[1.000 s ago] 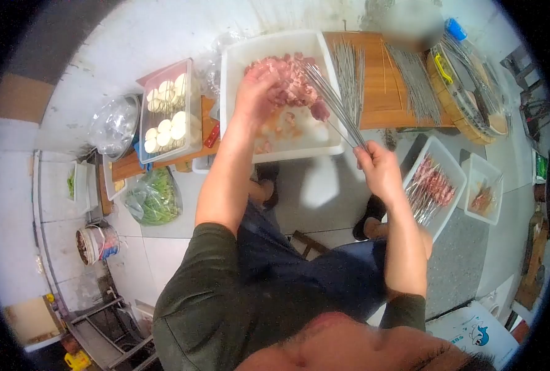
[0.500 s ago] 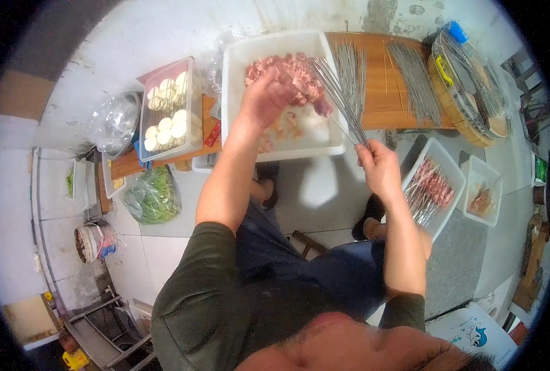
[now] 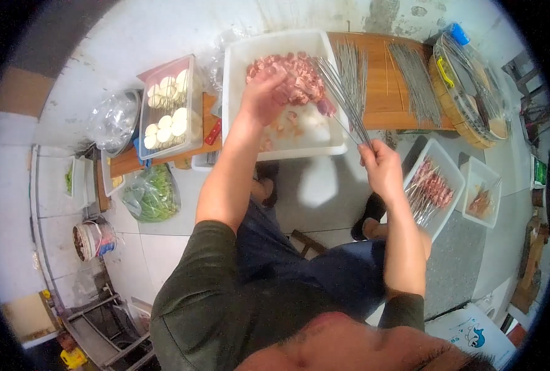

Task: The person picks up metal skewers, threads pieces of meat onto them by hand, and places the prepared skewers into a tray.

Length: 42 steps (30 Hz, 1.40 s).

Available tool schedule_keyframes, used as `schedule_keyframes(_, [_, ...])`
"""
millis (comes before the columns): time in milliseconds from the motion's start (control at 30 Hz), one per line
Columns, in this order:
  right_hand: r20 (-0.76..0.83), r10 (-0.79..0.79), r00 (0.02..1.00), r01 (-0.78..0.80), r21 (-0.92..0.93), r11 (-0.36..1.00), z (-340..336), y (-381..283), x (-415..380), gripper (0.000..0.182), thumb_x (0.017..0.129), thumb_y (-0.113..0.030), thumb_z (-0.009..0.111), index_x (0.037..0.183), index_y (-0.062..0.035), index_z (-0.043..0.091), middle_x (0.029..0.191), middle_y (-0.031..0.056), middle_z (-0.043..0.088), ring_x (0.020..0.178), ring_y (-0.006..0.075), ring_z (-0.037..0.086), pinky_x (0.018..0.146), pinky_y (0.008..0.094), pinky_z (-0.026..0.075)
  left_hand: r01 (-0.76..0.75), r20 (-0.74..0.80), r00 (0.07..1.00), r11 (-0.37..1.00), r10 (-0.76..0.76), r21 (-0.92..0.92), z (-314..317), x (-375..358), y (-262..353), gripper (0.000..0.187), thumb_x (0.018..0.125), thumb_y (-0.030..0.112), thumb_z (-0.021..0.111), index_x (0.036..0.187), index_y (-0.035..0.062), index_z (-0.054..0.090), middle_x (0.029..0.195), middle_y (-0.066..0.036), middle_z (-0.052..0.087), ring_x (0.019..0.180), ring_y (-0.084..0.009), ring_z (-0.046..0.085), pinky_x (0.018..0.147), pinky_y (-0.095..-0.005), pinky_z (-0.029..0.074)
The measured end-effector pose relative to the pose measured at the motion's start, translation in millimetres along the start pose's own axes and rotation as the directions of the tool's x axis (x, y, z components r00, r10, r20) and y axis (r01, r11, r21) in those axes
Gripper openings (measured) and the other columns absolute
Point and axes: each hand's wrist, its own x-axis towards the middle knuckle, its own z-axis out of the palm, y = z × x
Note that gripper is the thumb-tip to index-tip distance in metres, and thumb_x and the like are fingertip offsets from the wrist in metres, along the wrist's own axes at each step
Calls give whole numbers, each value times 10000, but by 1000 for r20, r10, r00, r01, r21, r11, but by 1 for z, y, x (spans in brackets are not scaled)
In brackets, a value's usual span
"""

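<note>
My right hand [image 3: 383, 167] is closed around a bundle of metal skewers [image 3: 347, 102], whose far ends slant up-left over the white tub [image 3: 334, 145]. One skewer stands a little apart from the bundle, with a dark red piece of meat [image 3: 326, 107] near its tip. My left hand [image 3: 264, 99] is in the tub at the pile of cut raw meat [image 3: 300, 77], touching its left part. Its fingertips blend into the meat, so I cannot make out whether they grip a piece.
More skewers [image 3: 352, 74] lie on the wooden table [image 3: 380, 108] beside a round basket [image 3: 467, 93]. Below right, a white bin holds loaded meat skewers [image 3: 433, 188], next to a smaller tub [image 3: 482, 213]. Leftward are a box of skewered white slices [image 3: 170, 117] and bagged greens [image 3: 151, 195].
My left hand has shifted slightly left and down at the meat pile. My right hand and the skewers have moved only a little to the right.
</note>
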Motion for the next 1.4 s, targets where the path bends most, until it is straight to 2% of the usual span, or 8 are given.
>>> schedule_keyframes(400, [-29,-25,999,23,-75,997,-8,-6,-5,245,929,-241,636,880,-1,646,659,187,594,584,298,587,583,387,463,-194,-109,952,839,286,508,15,-7,3,304,902,115,677,1155,-32,596,991,-60,659,831,-129,628,702,-258,526])
schedule_keyframes(500, [5,-33,999,33,-78,996,-5,-3,-4,251,944,-223,625,859,13,631,641,87,615,588,150,549,589,306,458,-184,-144,921,729,363,660,15,-4,-2,290,857,104,676,1109,-32,637,947,-74,675,820,-119,627,687,-252,506])
schedule_keyframes(700, [-66,-44,997,35,-141,989,-1,2,-1,274,945,-237,620,821,7,616,641,105,621,575,178,555,586,320,459,-255,-79,873,590,480,766,29,-11,-4,316,828,103,715,1104,-36,653,959,-60,660,815,-100,601,701,-240,497])
schedule_keyframes(800, [-76,-29,997,21,-112,993,-1,-1,0,282,932,-241,618,822,19,613,690,243,589,652,425,586,608,441,467,-259,-101,870,620,483,740,28,-10,-7,324,823,101,725,1105,-40,652,975,-64,655,810,-100,599,697,-232,493])
schedule_keyframes(1000, [-56,8,998,-12,-75,997,-1,-7,-1,283,931,-243,621,820,17,615,682,222,609,610,388,578,601,427,466,-170,-178,927,795,329,583,38,-16,-1,404,895,95,674,1249,-72,573,1221,-142,602,1067,-175,595,895,-277,500])
schedule_keyframes(1100, [-36,-2,999,-1,-92,996,0,-6,-4,279,931,-242,622,824,15,618,669,209,611,591,351,578,599,415,466,-213,-194,937,914,292,344,29,-8,-3,443,906,72,647,1301,-67,503,1052,-107,626,908,-181,640,704,-271,530])
schedule_keyframes(1200, [-33,-1,999,0,-43,999,-3,-8,-6,273,929,-240,625,834,17,618,665,211,603,585,338,579,596,412,465,-160,-238,949,964,209,211,29,-12,3,477,949,106,625,1332,-114,446,1229,-133,560,1058,-192,592,938,-285,527])
schedule_keyframes(1400, [-36,-18,999,17,-23,1000,3,-5,-4,275,930,-242,625,837,16,611,670,226,588,587,371,559,590,413,462,-172,-142,973,982,181,77,22,-11,1,418,952,103,614,1296,-87,471,1205,-110,560,1039,-187,592,942,-273,518])
